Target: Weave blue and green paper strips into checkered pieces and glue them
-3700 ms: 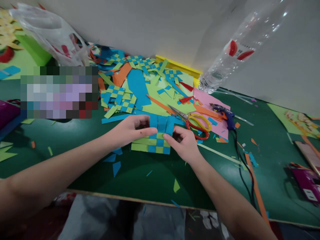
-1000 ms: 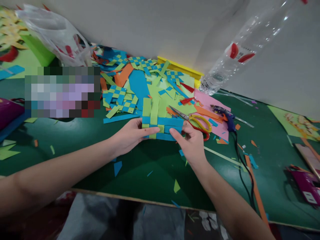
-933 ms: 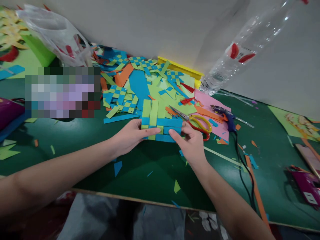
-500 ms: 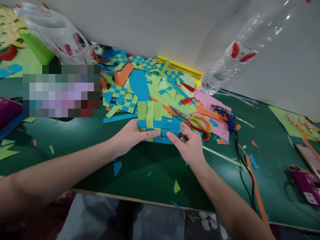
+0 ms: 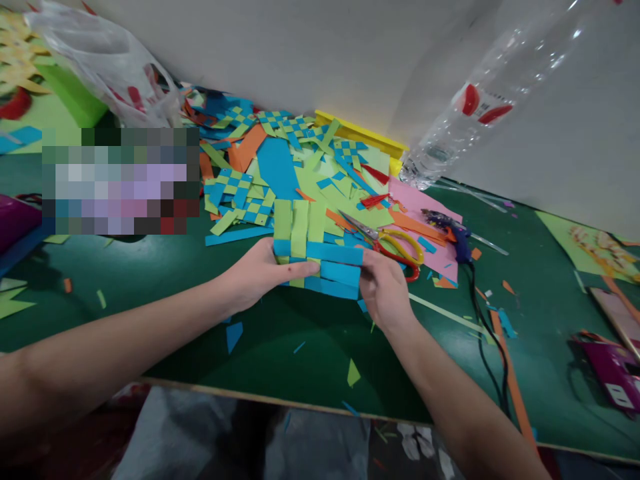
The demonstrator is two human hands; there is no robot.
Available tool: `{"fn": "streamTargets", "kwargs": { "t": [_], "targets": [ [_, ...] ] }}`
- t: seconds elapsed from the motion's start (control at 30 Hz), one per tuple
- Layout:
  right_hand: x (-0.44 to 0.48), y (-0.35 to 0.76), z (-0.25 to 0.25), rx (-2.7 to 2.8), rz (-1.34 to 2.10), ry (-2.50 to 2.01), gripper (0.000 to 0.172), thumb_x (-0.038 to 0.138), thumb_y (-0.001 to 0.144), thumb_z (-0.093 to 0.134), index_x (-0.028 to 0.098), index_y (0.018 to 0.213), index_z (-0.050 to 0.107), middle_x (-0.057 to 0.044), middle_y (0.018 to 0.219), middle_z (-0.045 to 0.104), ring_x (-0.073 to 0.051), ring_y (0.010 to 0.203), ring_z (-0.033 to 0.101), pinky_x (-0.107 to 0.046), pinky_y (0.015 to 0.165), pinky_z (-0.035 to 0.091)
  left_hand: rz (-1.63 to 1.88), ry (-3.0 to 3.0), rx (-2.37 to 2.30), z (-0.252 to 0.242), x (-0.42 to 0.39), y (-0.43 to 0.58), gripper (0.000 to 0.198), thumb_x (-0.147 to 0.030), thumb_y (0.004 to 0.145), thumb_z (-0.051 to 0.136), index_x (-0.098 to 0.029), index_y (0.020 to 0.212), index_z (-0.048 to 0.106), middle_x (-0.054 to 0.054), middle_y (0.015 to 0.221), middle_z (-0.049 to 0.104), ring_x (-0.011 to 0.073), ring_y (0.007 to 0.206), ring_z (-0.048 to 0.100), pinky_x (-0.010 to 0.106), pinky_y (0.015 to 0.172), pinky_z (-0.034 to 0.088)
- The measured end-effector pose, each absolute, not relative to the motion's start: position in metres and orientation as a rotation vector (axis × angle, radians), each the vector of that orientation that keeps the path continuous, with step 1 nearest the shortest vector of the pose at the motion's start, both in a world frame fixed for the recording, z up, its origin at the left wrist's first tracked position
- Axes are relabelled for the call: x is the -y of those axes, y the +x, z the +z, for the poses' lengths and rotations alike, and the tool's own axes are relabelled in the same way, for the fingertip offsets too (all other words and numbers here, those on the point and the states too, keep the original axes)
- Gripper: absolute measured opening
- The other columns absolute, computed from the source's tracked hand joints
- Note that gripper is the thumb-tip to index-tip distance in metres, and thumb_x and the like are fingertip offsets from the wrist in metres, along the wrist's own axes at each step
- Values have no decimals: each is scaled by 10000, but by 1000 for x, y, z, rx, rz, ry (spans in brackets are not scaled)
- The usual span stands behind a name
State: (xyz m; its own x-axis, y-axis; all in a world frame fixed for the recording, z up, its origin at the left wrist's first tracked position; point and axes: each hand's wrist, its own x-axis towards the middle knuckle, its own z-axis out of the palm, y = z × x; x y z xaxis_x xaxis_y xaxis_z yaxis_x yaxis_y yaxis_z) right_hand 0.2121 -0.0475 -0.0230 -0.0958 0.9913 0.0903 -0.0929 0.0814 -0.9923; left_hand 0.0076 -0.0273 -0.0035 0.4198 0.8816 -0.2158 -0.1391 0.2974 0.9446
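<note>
A piece of woven paper strips [image 5: 299, 230], green crossing blue, is held above the table's front half. My left hand [image 5: 263, 272] pinches its left side, thumb across the front and the other fingers hidden behind. At the right ends of the blue strips, my right hand [image 5: 389, 285] is closed, its fingers partly behind the paper. The blue ends lie slightly fanned apart, with green strips standing up at the top left. Just beyond my right hand are scissors [image 5: 400, 247] with yellow and red handles.
Woven pieces and loose paper [image 5: 277, 170] are heaped behind. A glue gun [image 5: 457, 240] with a black cord lies to the right, near a clear plastic bottle [image 5: 480, 107]. Farther right are a phone [image 5: 613, 313] and a purple object [image 5: 613, 373]. Paper scraps dot the green table [image 5: 300, 360].
My right thumb has left the front of the blue strips, and my right hand has shifted slightly right to their ends. The blue ends show more and have spread apart. My left hand keeps its hold.
</note>
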Motion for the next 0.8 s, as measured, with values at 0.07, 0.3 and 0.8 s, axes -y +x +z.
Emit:
{"fn": "streamTargets", "kwargs": {
  "t": [0.07, 0.3, 0.8],
  "targets": [
    [45, 212, -21, 1261, 1388, -1009, 197, 404, 759, 701, 214, 732, 657, -13, 784, 618, -168, 750, 591, -329, 716, 511, 787, 1068, -873, -3, 28, 7, 423, -338, 650, 842, -198, 1035, 741, 78, 1088, 742, 260, 1013, 694, 328, 855, 576],
    [47, 213, -6, 1454, 1538, -996, 284, 404, 636, 833, 186, 593, 656, 5, 737, 591, -109, 640, 538, -265, 601, 469, 718, 1148, -867, 0, 29, 7, 346, -342, 618, 848, -200, 921, 760, 63, 945, 768, 260, 864, 719, 327, 747, 590],
    [47, 212, -3, 1551, 1481, -982, 323, 472, 665, 800, 188, 629, 651, 7, 704, 571, -109, 623, 514, -273, 587, 443, 665, 1194, -896, -2, 30, 5, 271, -333, 634, 824, -186, 849, 749, 44, 810, 755, 217, 711, 696, 303, 662, 567]
  ]
}}
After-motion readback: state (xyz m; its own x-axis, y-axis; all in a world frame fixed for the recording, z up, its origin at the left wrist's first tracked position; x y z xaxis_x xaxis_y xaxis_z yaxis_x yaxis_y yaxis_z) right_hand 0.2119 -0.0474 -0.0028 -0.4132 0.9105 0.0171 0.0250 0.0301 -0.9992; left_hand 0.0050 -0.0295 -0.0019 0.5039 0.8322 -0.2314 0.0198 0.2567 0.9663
